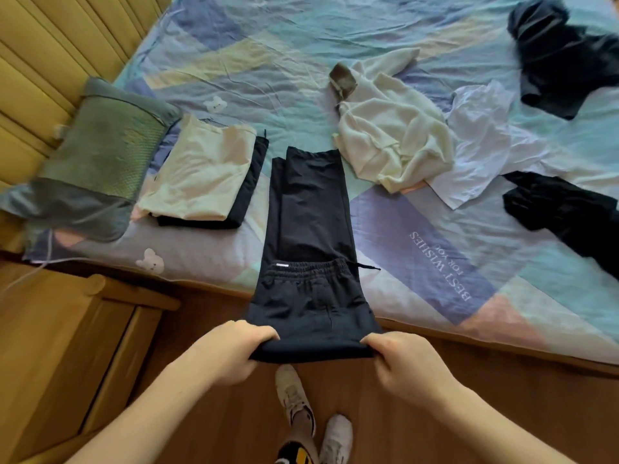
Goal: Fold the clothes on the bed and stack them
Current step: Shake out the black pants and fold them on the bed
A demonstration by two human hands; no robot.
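Observation:
Black drawstring trousers (310, 229) lie lengthwise across the bed's near edge, legs together and pointing away from me, the waistband end folded back towards me. My left hand (231, 349) grips the near fold's left corner. At the right corner my right hand (407, 363) grips the same fold. A folded stack (204, 177), cream garment over a black one, sits to the left of the trousers. Unfolded clothes lie further right: a cream hoodie (385, 135), a white shirt (485, 142) and two black garments (566, 55) (566, 212).
A grey-green pillow (100, 155) lies at the bed's left end against a padded yellow headboard (40, 61). The patterned sheet (268, 45) covers the bed. A wooden bedside cabinet (77, 346) stands at the left. My shoes (301, 403) are on the wooden floor.

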